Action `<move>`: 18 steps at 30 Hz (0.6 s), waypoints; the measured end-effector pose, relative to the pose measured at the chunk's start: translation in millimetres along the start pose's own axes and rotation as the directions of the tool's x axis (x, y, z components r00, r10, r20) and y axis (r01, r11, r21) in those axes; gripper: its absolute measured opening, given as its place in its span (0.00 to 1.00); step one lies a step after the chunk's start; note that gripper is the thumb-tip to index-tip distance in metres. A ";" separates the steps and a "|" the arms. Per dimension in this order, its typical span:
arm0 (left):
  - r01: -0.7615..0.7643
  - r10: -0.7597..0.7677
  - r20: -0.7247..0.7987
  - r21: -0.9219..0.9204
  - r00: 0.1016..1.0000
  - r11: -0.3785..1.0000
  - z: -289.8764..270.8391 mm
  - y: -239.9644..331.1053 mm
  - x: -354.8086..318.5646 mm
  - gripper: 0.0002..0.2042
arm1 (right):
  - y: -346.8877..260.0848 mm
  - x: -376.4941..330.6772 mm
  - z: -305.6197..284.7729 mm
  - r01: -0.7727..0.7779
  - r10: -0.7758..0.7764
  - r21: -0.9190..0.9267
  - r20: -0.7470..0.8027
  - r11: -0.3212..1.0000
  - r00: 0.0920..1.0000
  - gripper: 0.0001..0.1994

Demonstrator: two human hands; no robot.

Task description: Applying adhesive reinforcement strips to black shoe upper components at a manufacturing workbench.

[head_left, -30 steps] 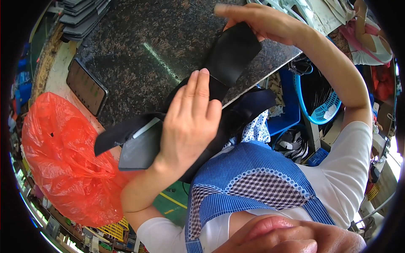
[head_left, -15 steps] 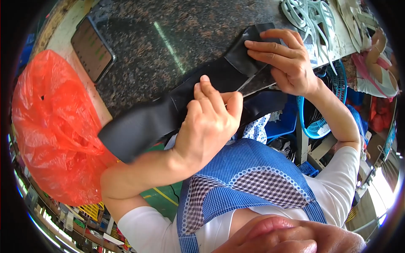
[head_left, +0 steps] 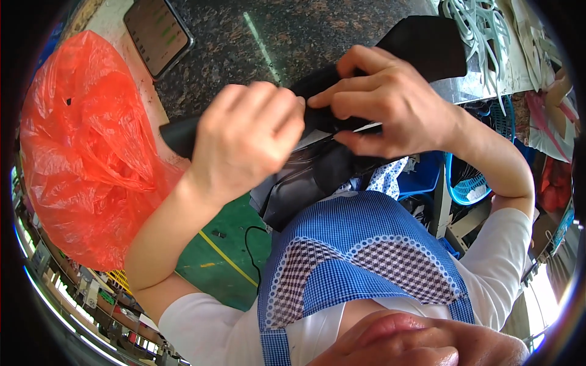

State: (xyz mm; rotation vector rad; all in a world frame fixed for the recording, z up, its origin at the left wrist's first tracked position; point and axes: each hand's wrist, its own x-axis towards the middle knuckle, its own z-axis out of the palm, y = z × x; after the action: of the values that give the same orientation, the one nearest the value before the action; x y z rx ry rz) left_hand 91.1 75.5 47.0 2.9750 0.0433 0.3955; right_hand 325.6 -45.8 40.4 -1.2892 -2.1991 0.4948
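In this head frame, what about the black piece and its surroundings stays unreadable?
- Middle of the black piece: head view, covered by the left hand and right hand.
- Its lower part: hanging below the stone table edge, shape unclear.
- Red bag contents: hidden by crumpled plastic.
- Tablet screen: too small, cut off at top.

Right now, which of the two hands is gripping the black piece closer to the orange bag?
The left hand. It is clenched on the black piece at the end near the orange bag; the right hand pinches it farther along.
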 end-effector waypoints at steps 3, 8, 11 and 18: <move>0.348 -0.335 0.094 -0.276 0.937 0.896 -15.8 -14.0 -24.4 0.12 | 1.1 -11.8 -12.6 -0.131 0.136 -0.095 0.053 0.987 0.989 0.18; 0.414 -0.361 0.205 -0.393 0.910 0.821 -18.7 -25.2 -29.4 0.20 | -28.7 30.9 34.3 -0.129 0.131 0.042 -0.041 0.991 0.991 0.21; 0.390 -0.323 0.223 -0.417 0.920 0.821 -19.5 -32.6 -37.5 0.19 | -20.1 21.5 36.4 -0.093 0.091 -0.038 -0.046 0.995 0.995 0.22; -0.016 0.016 0.002 0.073 1.000 0.997 -11.8 -24.1 -58.4 0.14 | -13.8 21.1 26.6 0.092 -0.078 -0.093 0.148 0.991 0.986 0.25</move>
State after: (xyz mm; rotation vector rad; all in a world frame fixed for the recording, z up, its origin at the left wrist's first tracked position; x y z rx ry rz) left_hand 31.4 98.1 39.7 3.0494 0.0349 0.4025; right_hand 291.5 -35.0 32.6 -1.2383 -2.4158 0.4631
